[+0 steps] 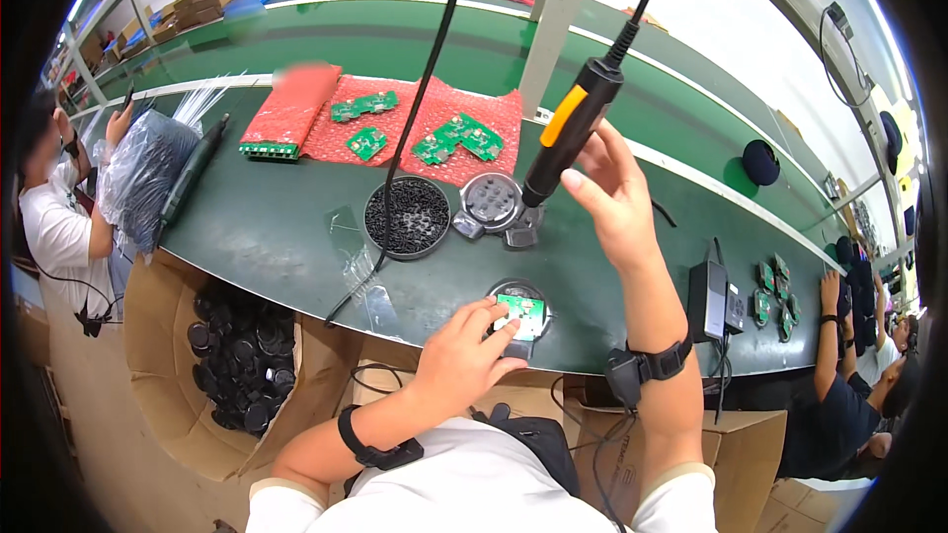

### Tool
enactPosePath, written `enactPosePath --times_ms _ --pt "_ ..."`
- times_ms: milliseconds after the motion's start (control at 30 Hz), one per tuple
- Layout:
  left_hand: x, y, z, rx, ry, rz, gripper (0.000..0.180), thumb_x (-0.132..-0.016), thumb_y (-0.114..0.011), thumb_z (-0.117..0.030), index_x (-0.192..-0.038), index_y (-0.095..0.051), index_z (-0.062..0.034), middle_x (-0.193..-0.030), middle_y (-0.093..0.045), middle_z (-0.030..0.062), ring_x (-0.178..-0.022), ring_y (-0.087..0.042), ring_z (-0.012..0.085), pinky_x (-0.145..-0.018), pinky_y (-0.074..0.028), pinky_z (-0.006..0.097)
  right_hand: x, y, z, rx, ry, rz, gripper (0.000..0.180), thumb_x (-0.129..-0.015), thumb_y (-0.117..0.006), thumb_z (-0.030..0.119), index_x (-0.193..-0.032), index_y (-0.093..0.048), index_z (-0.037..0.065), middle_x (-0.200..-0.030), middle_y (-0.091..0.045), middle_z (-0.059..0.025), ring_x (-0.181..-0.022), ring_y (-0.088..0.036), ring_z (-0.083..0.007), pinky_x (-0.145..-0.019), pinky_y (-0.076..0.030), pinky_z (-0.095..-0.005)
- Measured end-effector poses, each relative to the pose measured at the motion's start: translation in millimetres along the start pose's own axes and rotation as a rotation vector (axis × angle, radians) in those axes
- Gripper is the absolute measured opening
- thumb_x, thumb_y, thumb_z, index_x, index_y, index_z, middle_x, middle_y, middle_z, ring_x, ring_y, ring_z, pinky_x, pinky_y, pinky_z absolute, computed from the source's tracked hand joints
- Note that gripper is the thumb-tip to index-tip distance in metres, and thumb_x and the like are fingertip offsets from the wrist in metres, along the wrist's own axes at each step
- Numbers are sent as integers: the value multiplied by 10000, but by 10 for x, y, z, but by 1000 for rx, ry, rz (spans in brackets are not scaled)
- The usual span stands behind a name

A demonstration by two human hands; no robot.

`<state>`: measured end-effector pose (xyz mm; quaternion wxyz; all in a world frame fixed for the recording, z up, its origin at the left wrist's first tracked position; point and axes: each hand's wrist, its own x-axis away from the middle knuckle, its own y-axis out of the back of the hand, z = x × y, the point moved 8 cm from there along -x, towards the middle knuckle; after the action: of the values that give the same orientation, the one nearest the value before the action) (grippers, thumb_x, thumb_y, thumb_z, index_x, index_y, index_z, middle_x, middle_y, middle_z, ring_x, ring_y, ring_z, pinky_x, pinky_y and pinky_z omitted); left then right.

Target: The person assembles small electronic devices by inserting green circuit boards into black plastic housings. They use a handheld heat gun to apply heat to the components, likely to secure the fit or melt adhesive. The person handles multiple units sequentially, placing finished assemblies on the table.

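My right hand (pixel 614 192) grips a black and orange electric screwdriver (pixel 573 128) that hangs on a cable, its tip down over a round grey part (pixel 492 201) on the green bench. My left hand (pixel 464 350) rests its fingers on a small green circuit board (pixel 523 314) seated in a round black housing near the bench's front edge. A round tray of small black screws (pixel 407 218) sits just beyond.
Red bubble wrap (pixel 434 123) with several green circuit boards lies at the back. A cardboard box of black round parts (pixel 237 355) stands lower left. A black power adapter (pixel 709 298) and more boards (pixel 775 291) lie right. Other people work at far left (pixel 59 227) and right (pixel 849 385).
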<state>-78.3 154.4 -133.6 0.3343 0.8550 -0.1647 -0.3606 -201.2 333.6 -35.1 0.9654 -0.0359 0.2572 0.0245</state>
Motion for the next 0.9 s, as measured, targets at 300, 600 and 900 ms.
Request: enactPosePath --times_ms 300,600,900 --pt "-70 117 -15 102 27 -7 464 -767 -879 -210 -1170 -718 -47 -1187 -683 151 -1144 -666 379 -897 -588 432 -1 -223 -227 -163 -188 104 558 -906 -759 20 -1426 -555 2 -1218 -678 -70 -1038 -660 -148 -951 -536 -336" --pt "-574 669 920 -551 331 -14 88 -899 -641 -80 -970 -692 -81 -968 -671 118 -801 -748 328 -648 -598 432 113 -308 -30 -75 -216 86 544 -916 -790 201 -1344 -554 -37 -817 -647 -65 -723 -631 -165 -712 -512 -325" --pt "-659 602 1041 -661 319 78 68 -907 -629 -94 -938 -689 -92 -940 -678 103 -746 -744 319 -616 -590 439 160 -377 130 -102 -236 40 476 -960 -728 260 -1303 -547 -16 -848 -630 -71 -783 -634 -185 -738 -516 -354"
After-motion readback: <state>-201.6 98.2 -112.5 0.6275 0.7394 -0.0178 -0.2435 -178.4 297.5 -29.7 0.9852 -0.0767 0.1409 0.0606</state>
